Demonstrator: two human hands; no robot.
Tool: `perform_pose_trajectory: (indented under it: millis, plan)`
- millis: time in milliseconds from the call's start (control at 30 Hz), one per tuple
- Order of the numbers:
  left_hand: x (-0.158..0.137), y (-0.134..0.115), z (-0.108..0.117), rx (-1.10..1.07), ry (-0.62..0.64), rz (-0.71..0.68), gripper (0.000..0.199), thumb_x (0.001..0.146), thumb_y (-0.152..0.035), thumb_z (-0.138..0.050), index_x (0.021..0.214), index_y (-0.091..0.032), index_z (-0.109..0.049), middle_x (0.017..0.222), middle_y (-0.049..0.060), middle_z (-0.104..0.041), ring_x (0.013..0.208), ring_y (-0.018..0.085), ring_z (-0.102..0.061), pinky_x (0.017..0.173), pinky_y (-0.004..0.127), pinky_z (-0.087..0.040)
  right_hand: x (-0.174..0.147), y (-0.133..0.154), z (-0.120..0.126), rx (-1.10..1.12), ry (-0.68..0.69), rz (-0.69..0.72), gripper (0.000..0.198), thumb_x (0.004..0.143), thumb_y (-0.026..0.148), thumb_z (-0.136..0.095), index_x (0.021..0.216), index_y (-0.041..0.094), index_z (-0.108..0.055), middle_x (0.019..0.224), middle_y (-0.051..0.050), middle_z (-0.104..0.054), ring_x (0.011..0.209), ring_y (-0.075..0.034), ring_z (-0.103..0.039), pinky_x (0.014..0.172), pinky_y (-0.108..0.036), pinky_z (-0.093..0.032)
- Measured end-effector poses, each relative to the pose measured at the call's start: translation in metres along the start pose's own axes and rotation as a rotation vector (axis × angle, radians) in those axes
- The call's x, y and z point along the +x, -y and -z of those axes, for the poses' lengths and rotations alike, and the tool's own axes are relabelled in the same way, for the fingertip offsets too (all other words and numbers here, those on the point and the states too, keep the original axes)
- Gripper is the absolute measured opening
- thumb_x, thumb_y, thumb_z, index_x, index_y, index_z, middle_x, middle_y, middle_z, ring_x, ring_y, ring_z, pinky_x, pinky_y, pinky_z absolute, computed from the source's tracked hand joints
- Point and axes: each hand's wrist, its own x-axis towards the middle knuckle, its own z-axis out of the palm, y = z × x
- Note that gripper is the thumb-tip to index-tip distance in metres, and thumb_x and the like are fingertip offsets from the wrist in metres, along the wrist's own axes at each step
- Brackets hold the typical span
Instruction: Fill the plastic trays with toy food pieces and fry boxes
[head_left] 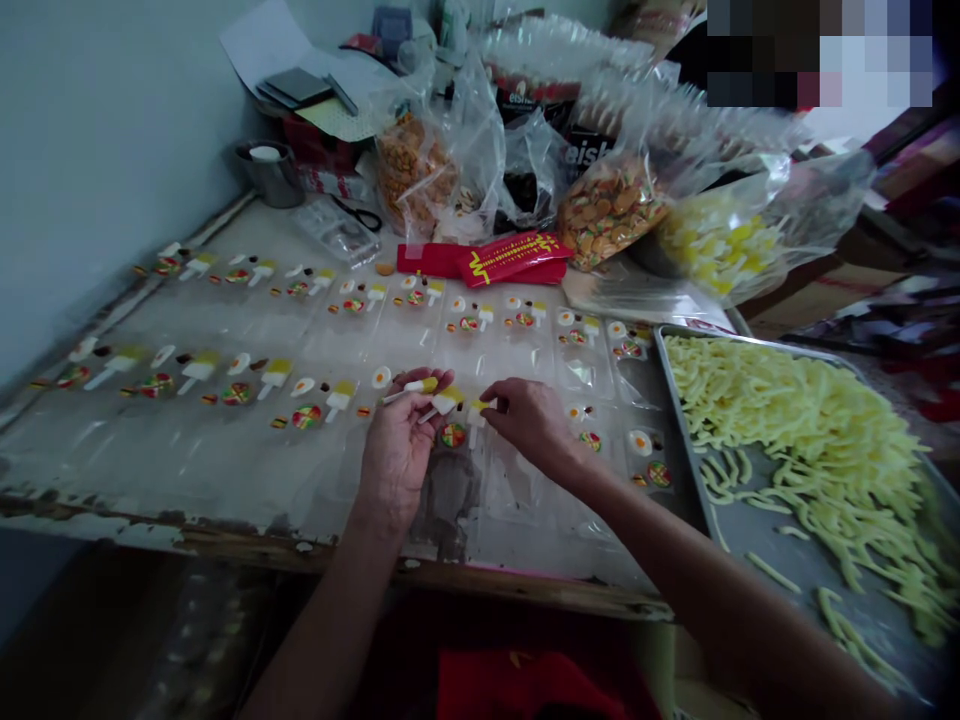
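Note:
My left hand point(394, 445) is turned palm up, its fingers curled around small yellow-and-white popsicle-shaped candies point(448, 400). Close by on the right, my right hand point(532, 420) pinches the yellow end of another popsicle-shaped candy point(477, 412) over a clear plastic tray. A round pizza-like candy point(453, 435) lies just below the left fingertips. Rows of clear trays point(360, 345) cover the table, holding fried-egg, burger and pizza shapes. Most trays to the left and in the back row also hold a popsicle shape; the front tray at right point(651, 458) shows none.
A metal tray point(739, 545) of pale yellow fry-shaped pieces stands at right. Along the back are bags of candies point(611, 210), a bag of yellow-and-white pieces point(720, 245), red packets point(514, 260), scissors point(358, 213) and a grey cup point(271, 178). A wall borders the left.

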Motion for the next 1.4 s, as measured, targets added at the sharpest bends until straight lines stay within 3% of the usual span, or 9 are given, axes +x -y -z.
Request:
perform_pose_trajectory:
  millis: [133,333,467,600,767,1033,1200,1300,1400]
  plan:
    - [-0.004,0.01,-0.013,-0.015,0.015,0.039,0.018,0.075,-0.008,-0.064,0.091,-0.016,-0.068,0.097,0.007,-0.075,0.099,0.02,-0.072,0.083,0.03,-0.057,-0.003,0.007,-0.001,0.538,0.083,-0.188,0.035,0.084,0.045,-0.073,0.105,0.017,-0.074,0.075,-0.004,-0.072,0.062,-0.015,-0.062,0.054,-0.026,-0.044]
    - [-0.022,0.047,-0.065,0.031,0.066,-0.13,0.021,0.082,-0.017,-0.07,0.101,-0.022,-0.065,0.109,0.004,-0.074,0.109,0.017,-0.068,0.091,0.028,-0.052,-0.008,-0.001,0.017,0.935,-0.012,-0.289,0.033,0.064,0.036,-0.087,0.087,0.016,-0.074,0.08,-0.004,-0.074,0.066,-0.012,-0.063,0.059,-0.023,-0.048]
    - [-0.022,0.057,-0.08,0.075,0.152,-0.082,0.021,0.085,-0.019,-0.069,0.105,-0.023,-0.063,0.116,0.005,-0.074,0.116,0.019,-0.066,0.095,0.031,-0.05,-0.018,-0.04,0.064,0.934,-0.04,-0.358,0.038,0.056,0.035,-0.093,0.084,0.018,-0.074,0.078,-0.002,-0.074,0.066,-0.012,-0.066,0.062,-0.024,-0.053]
    - [-0.015,0.047,-0.064,0.248,0.212,-0.057,0.023,0.083,-0.022,-0.075,0.101,-0.02,-0.062,0.103,0.007,-0.077,0.091,0.019,-0.073,0.089,0.035,-0.053,-0.024,-0.084,0.091,0.816,0.061,-0.359,0.036,0.052,0.033,-0.095,0.079,0.019,-0.076,0.072,-0.003,-0.074,0.062,-0.013,-0.065,0.06,-0.027,-0.055]
    - [-0.016,0.042,-0.044,0.455,0.27,-0.008,0.025,0.074,-0.021,-0.084,0.091,-0.017,-0.066,0.096,0.007,-0.077,0.085,0.019,-0.073,0.085,0.035,-0.056,-0.005,-0.096,0.071,0.611,0.133,-0.263,0.019,0.06,0.026,-0.088,0.075,0.021,-0.078,0.067,-0.003,-0.073,0.056,-0.013,-0.061,0.054,-0.026,-0.049]
    - [-0.011,0.056,-0.049,0.799,0.287,-0.269,0.019,0.07,-0.009,-0.083,0.085,-0.021,-0.079,0.087,0.003,-0.075,0.08,0.016,-0.066,0.08,0.024,-0.049,0.013,-0.089,0.057,-0.042,0.022,0.024,0.011,0.07,0.012,-0.08,0.077,0.02,-0.079,0.075,-0.003,-0.069,0.07,-0.016,-0.059,0.068,-0.028,-0.043]
    - [-0.008,0.059,-0.071,0.814,0.384,-0.302,0.024,0.066,-0.002,-0.082,0.075,-0.024,-0.079,0.083,0.004,-0.073,0.082,0.019,-0.063,0.083,0.025,-0.046,-0.025,-0.078,0.088,0.175,0.005,0.206,0.037,0.079,0.019,-0.077,0.116,0.022,-0.075,0.093,-0.003,-0.069,0.075,-0.014,-0.061,0.07,-0.026,-0.047]
    - [-0.011,0.072,-0.096,0.823,0.535,-0.251,0.024,0.067,-0.002,-0.081,0.073,-0.025,-0.078,0.081,0.003,-0.072,0.087,0.021,-0.064,0.088,0.027,-0.047,-0.055,-0.075,0.109,0.284,-0.06,0.202,0.025,0.085,0.034,-0.076,0.108,0.024,-0.078,0.091,-0.005,-0.071,0.076,-0.017,-0.063,0.071,-0.028,-0.049]
    - [-0.011,0.086,-0.123,0.714,0.593,-0.184,0.034,0.062,0.003,-0.082,0.082,-0.024,-0.079,0.092,0.004,-0.074,0.094,0.021,-0.066,0.092,0.028,-0.048,-0.08,-0.09,0.124,0.281,-0.302,0.076,0.019,0.087,0.041,-0.074,0.094,0.024,-0.081,0.087,-0.006,-0.073,0.075,-0.019,-0.065,0.07,-0.03,-0.049]
